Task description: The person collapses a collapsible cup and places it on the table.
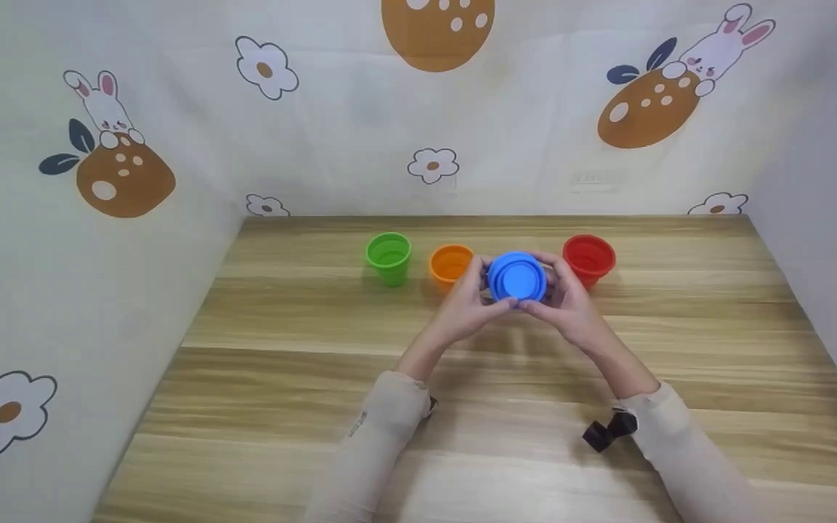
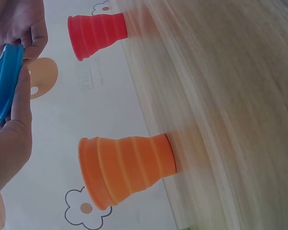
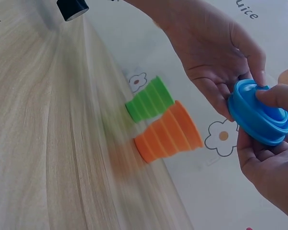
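Both hands hold a blue collapsible cup (image 1: 522,280) above the table, folded nearly flat in the right wrist view. My left hand (image 1: 464,303) grips its left side and my right hand (image 1: 569,305) its right side. The thumbs meet at the near edge of the cup, and the other fingers curl behind it. Behind the hands stand an orange collapsible cup (image 1: 450,263), partly covered by the left hand, and a red collapsible cup (image 1: 590,256) just beyond the right hand. A green collapsible cup (image 1: 389,256) stands farther left. These three are extended and upright.
The wooden table (image 1: 302,407) runs back to a wall (image 1: 346,131) covered in a rabbit and flower print. Side walls close in at left and right. A black wrist-worn device (image 1: 609,430) sticks out at the right sleeve.
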Tool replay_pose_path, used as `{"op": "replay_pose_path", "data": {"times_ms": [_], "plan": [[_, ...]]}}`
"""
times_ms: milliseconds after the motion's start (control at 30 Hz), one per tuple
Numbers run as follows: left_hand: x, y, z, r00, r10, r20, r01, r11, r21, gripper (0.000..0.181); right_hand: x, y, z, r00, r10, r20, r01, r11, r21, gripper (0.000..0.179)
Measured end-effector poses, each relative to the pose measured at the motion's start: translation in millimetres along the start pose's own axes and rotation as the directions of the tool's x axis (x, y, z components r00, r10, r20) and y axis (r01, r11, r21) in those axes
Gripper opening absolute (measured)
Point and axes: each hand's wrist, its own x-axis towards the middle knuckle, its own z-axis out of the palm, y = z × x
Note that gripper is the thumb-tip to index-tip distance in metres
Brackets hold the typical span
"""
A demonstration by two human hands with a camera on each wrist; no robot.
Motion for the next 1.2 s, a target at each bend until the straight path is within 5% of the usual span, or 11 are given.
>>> {"op": "replay_pose_path", "data": {"times_ms": [533,867,1200], "plan": [[0.1,-1.8,-2.3,1.000,-0.028,0.002,0.028,0.999,-0.039,0.051,0.1,-1.1,-0.7,0.998,0.028,-0.049,-0.031,0.997,-0.075,0.063],[-2.7,-2.6,-6.8,0.997,-0.051,0.054,0.055,0.996,-0.071,0.055,-0.2,-1.0,0.3,0.999,0.008,-0.039,-0.011,0.997,-0.072,0.061],[-1.3,-2.8,-3.8,0.997,-0.071,0.015,0.071,0.997,-0.029,0.053,1.2,0.5,2.5,0.997,0.031,-0.072,-0.037,0.996,-0.081,0.061]]}}
